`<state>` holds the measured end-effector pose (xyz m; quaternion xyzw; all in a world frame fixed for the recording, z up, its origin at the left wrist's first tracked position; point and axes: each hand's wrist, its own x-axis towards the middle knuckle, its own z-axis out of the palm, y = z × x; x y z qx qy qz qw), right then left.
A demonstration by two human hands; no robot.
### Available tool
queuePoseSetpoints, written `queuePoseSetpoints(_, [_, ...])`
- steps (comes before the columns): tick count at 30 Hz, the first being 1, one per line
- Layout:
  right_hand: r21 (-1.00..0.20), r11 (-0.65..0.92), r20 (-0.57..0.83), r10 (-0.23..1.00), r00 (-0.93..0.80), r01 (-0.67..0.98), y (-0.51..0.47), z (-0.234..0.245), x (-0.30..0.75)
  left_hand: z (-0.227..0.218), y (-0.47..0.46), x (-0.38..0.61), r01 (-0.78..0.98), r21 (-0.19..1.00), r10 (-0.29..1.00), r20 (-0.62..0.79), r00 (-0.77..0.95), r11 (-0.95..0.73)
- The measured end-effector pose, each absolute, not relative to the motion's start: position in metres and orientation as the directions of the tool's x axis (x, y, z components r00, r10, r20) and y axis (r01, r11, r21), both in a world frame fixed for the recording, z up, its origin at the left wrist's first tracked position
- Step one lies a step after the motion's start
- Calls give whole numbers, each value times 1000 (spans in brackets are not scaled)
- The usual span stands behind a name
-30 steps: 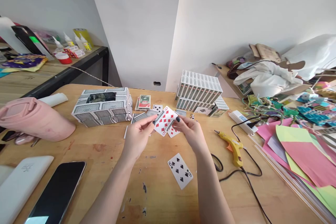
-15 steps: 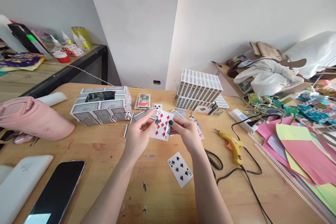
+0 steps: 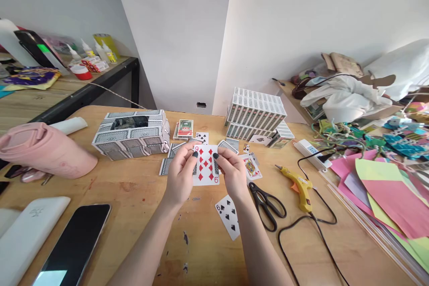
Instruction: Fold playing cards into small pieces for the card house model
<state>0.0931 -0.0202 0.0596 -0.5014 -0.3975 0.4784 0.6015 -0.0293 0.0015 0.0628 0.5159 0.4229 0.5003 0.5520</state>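
My left hand (image 3: 181,174) and my right hand (image 3: 232,173) both pinch a nine of diamonds card (image 3: 205,164), held upright and face toward me above the wooden table (image 3: 134,196). The left thumb sits at its upper left corner, the right thumb at its upper right. A six of spades card (image 3: 228,215) lies face up on the table just below my right wrist. Several loose cards (image 3: 250,166) lie behind my hands.
A box covered in card backs (image 3: 132,134) stands at the back left, stacked card packs (image 3: 256,114) at the back right. Black scissors (image 3: 266,201), a yellow glue gun (image 3: 298,185) with cable, coloured paper (image 3: 385,187), a phone (image 3: 75,246) and a pink bottle (image 3: 43,152) lie around.
The nine of diamonds has turned from tilted to upright and come slightly nearer to me. My right hand has shifted left, uncovering the scissors and a face card.
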Motion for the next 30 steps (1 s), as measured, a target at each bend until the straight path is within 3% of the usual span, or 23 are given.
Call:
queuePoseSetpoints(8, [-959, 102, 45, 976, 213, -265, -22, 60, 84, 58, 0, -28, -169, 985, 990, 53, 134, -30])
queuePoseSetpoints(30, [-947, 146, 100, 980, 171, -286, -20, 54, 86, 56, 3, -31, -117, 991, 979, 88, 185, -67])
